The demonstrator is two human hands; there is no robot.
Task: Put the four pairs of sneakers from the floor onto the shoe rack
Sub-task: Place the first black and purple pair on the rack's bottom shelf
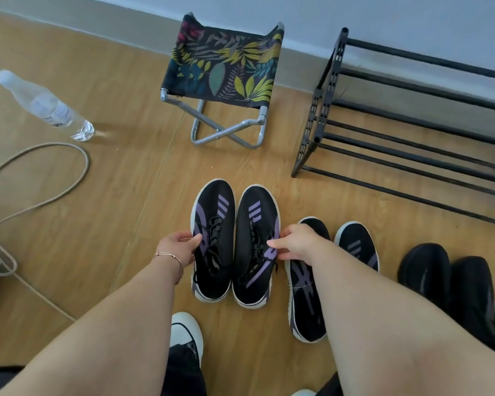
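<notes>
Two black sneakers with purple stripes and white soles stand side by side on the wooden floor. My left hand (180, 245) grips the outer side of the left sneaker (213, 224). My right hand (296, 242) grips the outer side of the right sneaker (255, 224). Just to the right lies a second black-and-purple pair (355, 241), partly hidden by my right forearm. An all-black pair (446, 278) sits further right. The black metal shoe rack (412, 132) stands at the back right against the wall, its bars bare.
A folding stool (226, 70) with a leaf-print seat stands left of the rack. A plastic water bottle (46, 105) stands at the left, with a grey cable (55, 192) looping on the floor below it. My own white-toed shoe (186, 330) is at the bottom.
</notes>
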